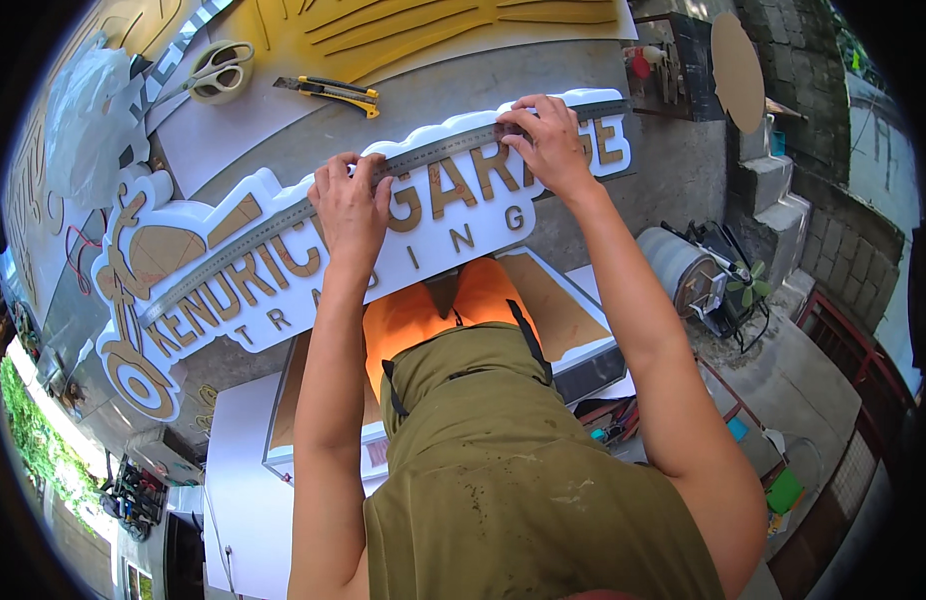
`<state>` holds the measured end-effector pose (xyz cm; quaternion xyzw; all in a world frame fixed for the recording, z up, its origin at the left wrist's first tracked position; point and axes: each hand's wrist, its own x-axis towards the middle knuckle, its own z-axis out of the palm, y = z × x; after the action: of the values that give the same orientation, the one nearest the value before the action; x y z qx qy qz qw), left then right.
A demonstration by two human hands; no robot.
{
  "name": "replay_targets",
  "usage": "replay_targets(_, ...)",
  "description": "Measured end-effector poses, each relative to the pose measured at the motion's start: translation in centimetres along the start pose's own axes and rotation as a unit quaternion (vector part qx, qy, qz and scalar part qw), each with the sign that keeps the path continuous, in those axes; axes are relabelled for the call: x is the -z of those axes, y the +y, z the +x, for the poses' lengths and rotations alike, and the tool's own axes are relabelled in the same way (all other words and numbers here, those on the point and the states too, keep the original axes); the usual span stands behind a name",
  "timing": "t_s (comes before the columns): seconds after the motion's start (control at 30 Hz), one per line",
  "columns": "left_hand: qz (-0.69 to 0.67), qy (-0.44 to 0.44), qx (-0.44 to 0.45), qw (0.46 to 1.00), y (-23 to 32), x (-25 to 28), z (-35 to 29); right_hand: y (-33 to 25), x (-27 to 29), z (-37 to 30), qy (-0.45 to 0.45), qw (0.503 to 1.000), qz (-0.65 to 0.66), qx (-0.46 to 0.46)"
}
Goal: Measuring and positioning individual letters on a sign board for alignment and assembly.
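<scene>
A large white cut-out sign (pixel 498 215) with raised brown lettering lies slanted across the work table in front of me. A long metal ruler (pixel 438 150) runs along the sign above the main row of letters, from its lower left to its upper right end. Near the ruler's middle, my left hand (pixel 348 205) has its thumb and fingers closed on the strip. My right hand (pixel 548 145) pinches it farther right, fingertips at the far edge. At the sign's left end is a brown motorcycle-like shape (pixel 133 290).
Beyond the sign lie a yellow utility knife (pixel 333 92), scissors (pixel 218 70) on a tape roll (pixel 223 92) and a crumpled plastic bag (pixel 88 130). Yellow-painted sheets (pixel 423 35) cover the far side. A framed panel (pixel 573 310) lies by my lap; a fan (pixel 743 285) stands right.
</scene>
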<state>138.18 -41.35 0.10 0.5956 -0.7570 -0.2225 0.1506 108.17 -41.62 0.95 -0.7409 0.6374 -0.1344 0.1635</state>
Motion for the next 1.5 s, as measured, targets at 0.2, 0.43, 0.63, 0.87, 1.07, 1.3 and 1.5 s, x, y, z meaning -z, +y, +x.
replay_targets(0.2, 0.015, 0.001, 0.017, 1.0, 2.7, -0.2, 1.2, 5.1, 2.3, -1.3, 0.103, 0.992, 0.004, -0.069)
replay_targets(0.43, -0.083, -0.023, -0.064, 0.994, 11.0, -5.0, 4.8, 15.5, 5.7, -4.3, 0.176, 0.97, -0.001, -0.17)
replay_targets(0.63, -0.107, -0.023, -0.084, 0.99, 17.1, -10.0, 7.7, 20.3, 3.4, -5.5, 0.208, 0.846, 0.368, -0.324)
replay_targets(0.87, -0.089, -0.029, -0.074, 0.993, 19.8, -13.1, 8.9, 19.8, 1.7, -5.6, 0.223, 0.735, 0.508, -0.39)
replay_targets(1.07, -0.084, -0.03, -0.051, 0.995, 20.1, -13.9, 9.3, 19.9, 1.0, -5.9, 0.249, 0.699, 0.546, -0.39)
replay_targets(1.3, -0.097, -0.028, -0.038, 0.994, 20.2, -14.3, 9.3, 20.0, 1.0, -6.1, 0.26, 0.691, 0.552, -0.388)
replay_targets(1.5, -0.096, -0.029, -0.032, 0.995, 20.1, -14.3, 9.3, 19.8, 1.0, -6.0, 0.263, 0.682, 0.56, -0.39)
